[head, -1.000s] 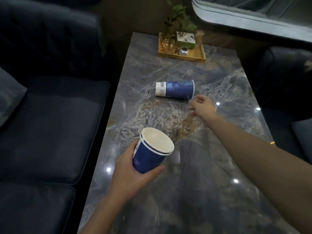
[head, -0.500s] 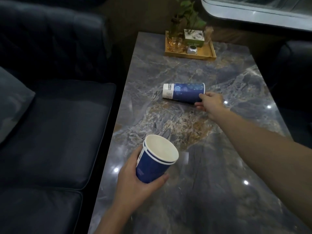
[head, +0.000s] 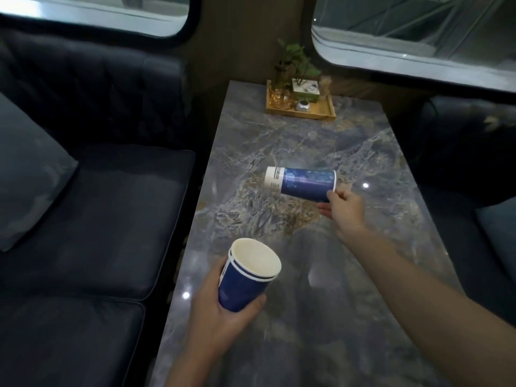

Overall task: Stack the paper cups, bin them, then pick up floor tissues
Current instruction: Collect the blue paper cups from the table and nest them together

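Note:
My left hand [head: 220, 314] grips a stack of blue paper cups [head: 245, 277], one nested in another, mouth up and tilted, over the near left part of the marble table [head: 349, 317]. Farther out, a single blue paper cup [head: 300, 182] with a white base lies sideways, base pointing left. My right hand [head: 344, 206] holds this cup at its rim end, thumb on the near side, and the cup looks slightly lifted off the table. No tissues and no bin are in view.
A wooden tray [head: 301, 114] with a small plant, a glass and a box stands at the table's far end. Dark sofas flank the table, with a grey cushion [head: 28, 177] on the left one. Windows run along the back wall.
My right hand reached the lying cup, closed on its rim end and began lifting it. My left hand kept the stacked cups in about the same place.

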`<move>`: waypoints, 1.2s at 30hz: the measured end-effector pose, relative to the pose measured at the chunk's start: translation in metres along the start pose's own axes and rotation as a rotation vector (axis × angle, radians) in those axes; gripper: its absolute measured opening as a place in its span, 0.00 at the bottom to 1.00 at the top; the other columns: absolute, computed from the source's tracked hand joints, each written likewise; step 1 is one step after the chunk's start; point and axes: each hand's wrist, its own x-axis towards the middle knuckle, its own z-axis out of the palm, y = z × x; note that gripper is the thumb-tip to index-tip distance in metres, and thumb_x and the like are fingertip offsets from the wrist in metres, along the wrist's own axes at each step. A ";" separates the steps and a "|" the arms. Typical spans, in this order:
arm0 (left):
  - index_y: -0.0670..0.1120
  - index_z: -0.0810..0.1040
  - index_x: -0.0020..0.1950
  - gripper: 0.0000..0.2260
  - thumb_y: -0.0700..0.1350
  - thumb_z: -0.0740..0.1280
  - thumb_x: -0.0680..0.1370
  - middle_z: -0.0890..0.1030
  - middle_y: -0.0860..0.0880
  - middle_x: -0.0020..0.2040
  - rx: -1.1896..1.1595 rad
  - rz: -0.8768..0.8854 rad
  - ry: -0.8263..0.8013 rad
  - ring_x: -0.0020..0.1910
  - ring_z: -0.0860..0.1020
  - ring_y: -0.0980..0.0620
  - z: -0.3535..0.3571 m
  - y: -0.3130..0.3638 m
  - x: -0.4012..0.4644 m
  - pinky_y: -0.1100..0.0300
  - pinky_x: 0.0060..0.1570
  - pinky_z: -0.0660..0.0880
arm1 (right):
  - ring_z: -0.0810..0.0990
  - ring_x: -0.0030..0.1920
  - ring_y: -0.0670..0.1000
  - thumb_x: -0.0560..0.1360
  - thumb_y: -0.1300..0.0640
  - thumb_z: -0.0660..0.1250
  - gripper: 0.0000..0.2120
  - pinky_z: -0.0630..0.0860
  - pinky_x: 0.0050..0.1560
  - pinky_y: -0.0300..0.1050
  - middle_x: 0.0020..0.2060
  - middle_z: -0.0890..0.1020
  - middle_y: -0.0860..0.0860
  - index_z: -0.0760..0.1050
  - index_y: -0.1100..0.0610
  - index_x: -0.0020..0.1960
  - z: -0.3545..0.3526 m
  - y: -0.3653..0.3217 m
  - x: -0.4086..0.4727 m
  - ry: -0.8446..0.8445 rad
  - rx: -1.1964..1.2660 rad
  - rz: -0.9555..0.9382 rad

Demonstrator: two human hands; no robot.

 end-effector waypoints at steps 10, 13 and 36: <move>0.59 0.73 0.70 0.42 0.47 0.84 0.58 0.84 0.61 0.56 -0.051 -0.063 0.039 0.53 0.83 0.60 -0.020 0.007 -0.104 0.56 0.49 0.82 | 0.79 0.27 0.45 0.78 0.64 0.61 0.05 0.79 0.31 0.37 0.34 0.79 0.57 0.75 0.62 0.50 -0.070 -0.003 -0.148 -0.042 0.204 -0.030; 0.59 0.73 0.68 0.41 0.40 0.84 0.60 0.81 0.69 0.55 -0.036 -0.040 0.048 0.52 0.81 0.68 -0.024 0.014 -0.129 0.70 0.46 0.78 | 0.79 0.29 0.47 0.78 0.64 0.61 0.04 0.79 0.31 0.37 0.36 0.79 0.59 0.75 0.63 0.49 -0.087 -0.002 -0.181 -0.076 0.231 -0.042; 0.65 0.71 0.63 0.41 0.43 0.85 0.57 0.83 0.68 0.51 0.042 -0.193 -0.075 0.50 0.81 0.69 -0.034 -0.002 -0.257 0.72 0.39 0.78 | 0.81 0.32 0.54 0.77 0.64 0.64 0.08 0.82 0.35 0.39 0.34 0.80 0.62 0.74 0.63 0.39 -0.175 0.073 -0.333 -0.109 0.173 0.073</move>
